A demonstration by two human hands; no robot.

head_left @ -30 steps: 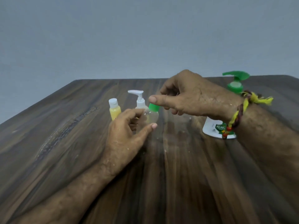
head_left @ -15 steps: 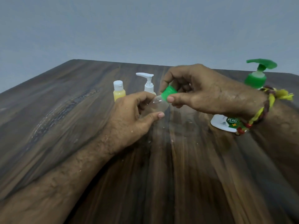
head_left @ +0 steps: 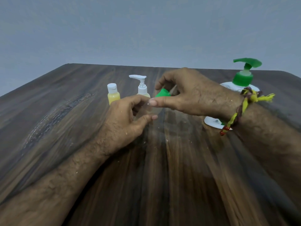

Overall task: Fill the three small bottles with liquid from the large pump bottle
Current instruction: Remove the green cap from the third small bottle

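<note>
My left hand (head_left: 125,118) grips a small clear bottle (head_left: 147,109), held tilted above the wooden table (head_left: 65,111). My right hand (head_left: 187,93) pinches that bottle's green cap (head_left: 162,93) between thumb and fingers. Behind my left hand stand a small yellow-filled bottle with a white flip cap (head_left: 113,94) and a small bottle with a white pump (head_left: 141,86), its lower part hidden by my fingers. The large white pump bottle with a green pump head (head_left: 242,75) stands at the right, behind my right wrist.
A yellow and brown braided thread with red beads (head_left: 241,108) is tied round my right wrist. The table's far edge runs just behind the bottles, with a plain grey wall (head_left: 146,30) beyond.
The small clear bottle was lifted off the table and tilted in my left hand. My right hand closed on its green cap. The view shifted so the table appears lower and closer.
</note>
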